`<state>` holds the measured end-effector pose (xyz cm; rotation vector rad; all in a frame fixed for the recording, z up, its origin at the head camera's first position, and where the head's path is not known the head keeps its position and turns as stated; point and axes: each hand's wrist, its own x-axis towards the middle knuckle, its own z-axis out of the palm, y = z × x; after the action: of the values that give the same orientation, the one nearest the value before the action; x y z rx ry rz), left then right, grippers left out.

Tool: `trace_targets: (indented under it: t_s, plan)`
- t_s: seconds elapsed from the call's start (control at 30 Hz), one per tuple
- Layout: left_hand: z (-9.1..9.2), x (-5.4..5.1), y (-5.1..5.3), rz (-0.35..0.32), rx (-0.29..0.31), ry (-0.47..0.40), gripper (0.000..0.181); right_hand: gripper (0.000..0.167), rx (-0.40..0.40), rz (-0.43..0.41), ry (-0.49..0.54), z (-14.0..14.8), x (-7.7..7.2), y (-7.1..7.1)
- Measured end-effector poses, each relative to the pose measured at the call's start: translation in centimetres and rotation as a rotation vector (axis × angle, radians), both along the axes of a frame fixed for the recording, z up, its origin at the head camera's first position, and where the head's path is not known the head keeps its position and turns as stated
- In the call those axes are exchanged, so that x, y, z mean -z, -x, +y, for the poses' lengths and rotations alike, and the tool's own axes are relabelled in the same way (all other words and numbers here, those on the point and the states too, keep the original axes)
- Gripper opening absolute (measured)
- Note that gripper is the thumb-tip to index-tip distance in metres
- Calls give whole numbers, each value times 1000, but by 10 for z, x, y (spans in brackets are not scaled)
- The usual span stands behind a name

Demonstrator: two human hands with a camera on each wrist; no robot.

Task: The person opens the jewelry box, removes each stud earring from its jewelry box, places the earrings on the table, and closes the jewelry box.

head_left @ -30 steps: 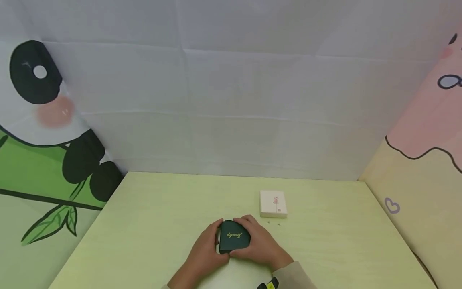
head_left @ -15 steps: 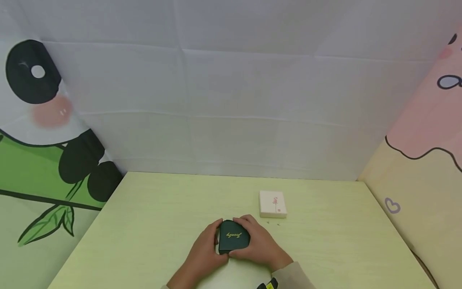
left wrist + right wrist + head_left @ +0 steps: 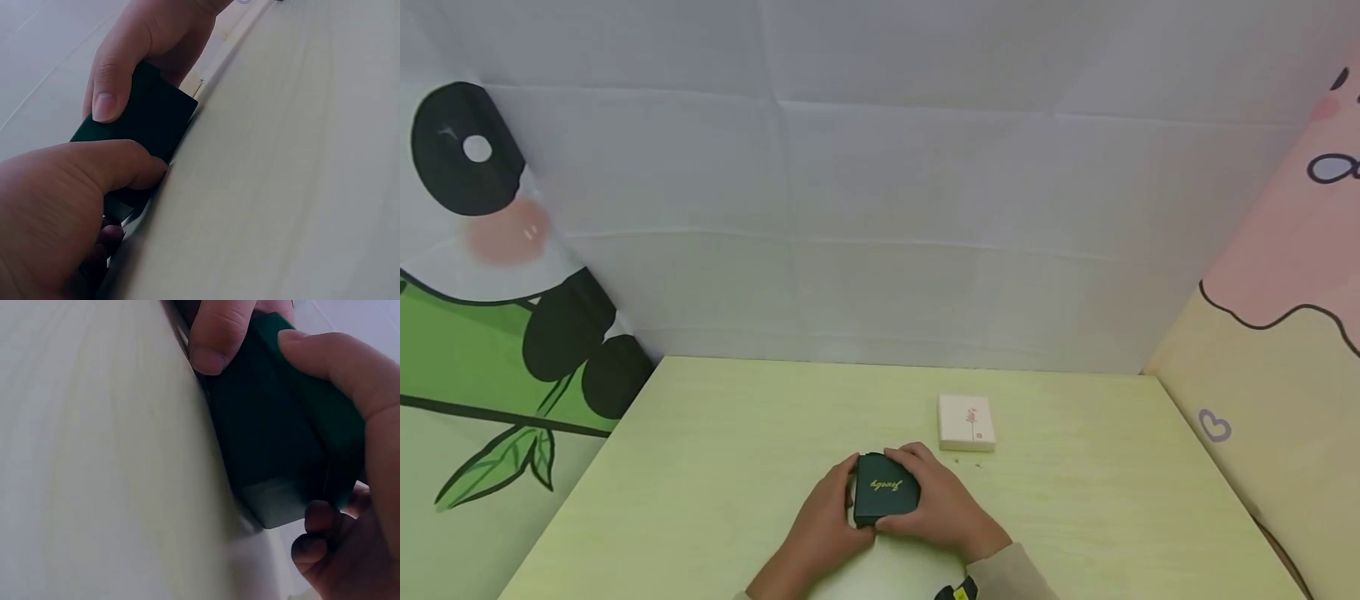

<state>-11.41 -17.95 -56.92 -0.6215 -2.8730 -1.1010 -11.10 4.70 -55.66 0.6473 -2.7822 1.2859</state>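
Note:
A dark green jewelry box (image 3: 886,502) with gold lettering, upside down from here, sits at the near middle of the table between both hands. My left hand (image 3: 829,517) grips its left side, thumb at the near edge and fingers at the far edge. From the right, my right hand (image 3: 946,510) holds it with thumb and fingers curled round the corners. In the right wrist view, a seam runs between the box's lid (image 3: 312,394) and its base (image 3: 262,431). The right thumb presses the lid, while the left thumb touches the base. The box looks closed; its inside is hidden.
A small white box (image 3: 964,419) with a red flower print lies beyond the right hand on the pale yellow table (image 3: 700,467). Two tiny specks lie just in front of it. A whitish wall (image 3: 880,208) stands behind, with cartoon-printed side panels left and right.
Both hands keep their hold on the jewelry box. Its top and the right hand's fingers sit very slightly higher in the head view than before.

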Motion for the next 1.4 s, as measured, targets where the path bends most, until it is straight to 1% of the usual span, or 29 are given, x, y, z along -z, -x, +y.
trace_targets:
  t_s: [0.1,0.4,0.63,0.83,1.03,1.23,1.4]
  plan:
    - [-3,1,-1,9,7,0,97,94,5,-9,3,-1,-4,-3]
    - [-9,4,-4,26,38,-16,93,95,21,23,-21,-5,-19,-14]
    - [-13,4,-6,45,44,-16,91,95,16,18,-30,-5,-23,-18]
    - [-16,3,-8,26,52,-6,92,94,23,-4,-37,-6,-24,-22]
    - [-18,2,-11,15,66,-3,92,94,27,1,-47,-6,-25,-26]
    - [-19,1,-12,14,53,-1,91,94,53,-8,-60,-2,-29,-29]
    - [-18,-1,-12,-19,51,5,93,94,75,-6,-44,7,-33,-28]
